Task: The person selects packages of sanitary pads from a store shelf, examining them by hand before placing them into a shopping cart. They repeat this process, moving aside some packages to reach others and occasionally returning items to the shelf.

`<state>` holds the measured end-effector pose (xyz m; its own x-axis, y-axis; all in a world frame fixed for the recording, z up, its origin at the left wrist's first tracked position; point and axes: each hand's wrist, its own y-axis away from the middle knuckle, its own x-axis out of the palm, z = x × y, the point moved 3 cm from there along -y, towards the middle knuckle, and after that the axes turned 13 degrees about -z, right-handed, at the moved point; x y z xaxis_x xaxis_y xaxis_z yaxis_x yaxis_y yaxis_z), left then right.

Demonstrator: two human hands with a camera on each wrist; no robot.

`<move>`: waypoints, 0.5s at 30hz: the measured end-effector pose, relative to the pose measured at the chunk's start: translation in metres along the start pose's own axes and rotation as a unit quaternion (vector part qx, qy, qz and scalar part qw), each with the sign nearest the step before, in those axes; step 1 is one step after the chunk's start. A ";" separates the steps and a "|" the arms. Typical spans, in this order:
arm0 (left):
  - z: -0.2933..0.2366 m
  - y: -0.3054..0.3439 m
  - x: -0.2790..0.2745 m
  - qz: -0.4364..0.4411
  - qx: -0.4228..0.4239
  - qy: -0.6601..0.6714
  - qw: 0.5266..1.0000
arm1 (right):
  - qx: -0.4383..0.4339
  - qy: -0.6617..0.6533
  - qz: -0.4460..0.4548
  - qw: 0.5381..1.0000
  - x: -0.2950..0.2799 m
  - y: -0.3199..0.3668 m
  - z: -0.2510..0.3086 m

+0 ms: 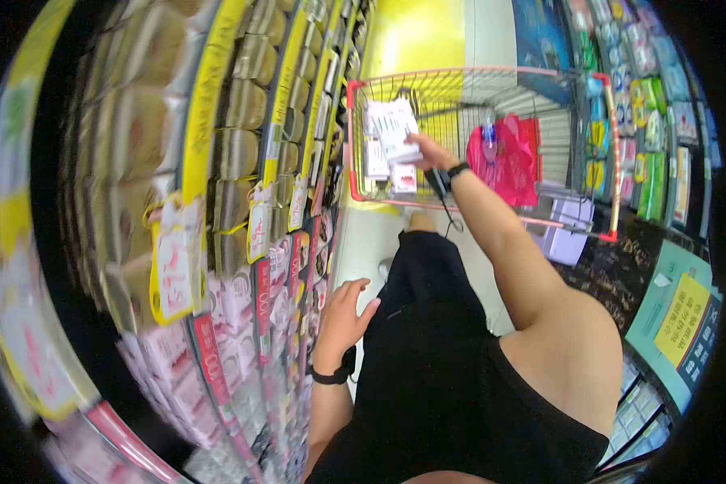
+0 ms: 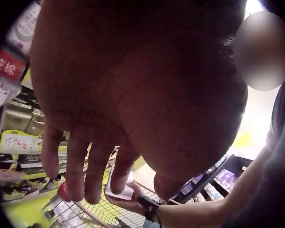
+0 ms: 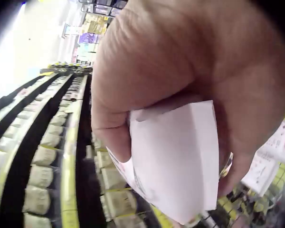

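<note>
My right hand (image 1: 434, 152) grips a white box (image 1: 395, 133) with small print, over the left end of the shopping cart (image 1: 492, 206). In the right wrist view the thumb and fingers wrap round the box (image 3: 173, 161), whose plain end faces the camera. Below it in the cart lie more white boxes (image 1: 377, 159), one with a pink print (image 1: 404, 178). My left hand (image 1: 348, 316) hangs beside the shelf with its fingers spread, holding nothing. Seen from the left wrist, that palm and its fingers (image 2: 76, 166) fill much of the view.
A pink plastic bag (image 1: 515, 173) and a clear bottle (image 1: 489, 137) are in the cart. Shelves of packets with yellow price strips (image 1: 206, 121) run along my left. More shelved packs (image 1: 652, 121) stand at right, near a green sign (image 1: 678, 323).
</note>
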<state>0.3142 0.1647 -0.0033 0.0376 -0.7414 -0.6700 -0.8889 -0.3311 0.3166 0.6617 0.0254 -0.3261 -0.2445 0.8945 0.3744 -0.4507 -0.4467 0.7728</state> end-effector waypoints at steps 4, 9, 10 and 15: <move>0.030 0.059 -0.002 -0.098 -0.012 0.070 0.993 | -0.211 0.113 0.123 0.963 0.094 0.140 -0.003; 0.089 0.129 0.003 -0.259 -0.103 0.423 0.862 | -0.570 0.405 0.260 0.666 0.219 0.303 -0.070; 0.100 0.143 0.002 -0.268 -0.124 0.489 0.821 | -0.626 0.390 0.295 0.607 0.242 0.330 -0.087; 0.128 0.207 -0.001 -0.396 -0.106 0.626 0.664 | -0.592 0.533 0.367 0.480 0.299 0.429 -0.156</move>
<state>0.0721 0.1715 -0.0232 0.9224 -0.1456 0.3576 -0.2844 -0.8826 0.3743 0.2610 0.0984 0.0372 -0.7272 0.2508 -0.6390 0.0752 -0.8962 -0.4372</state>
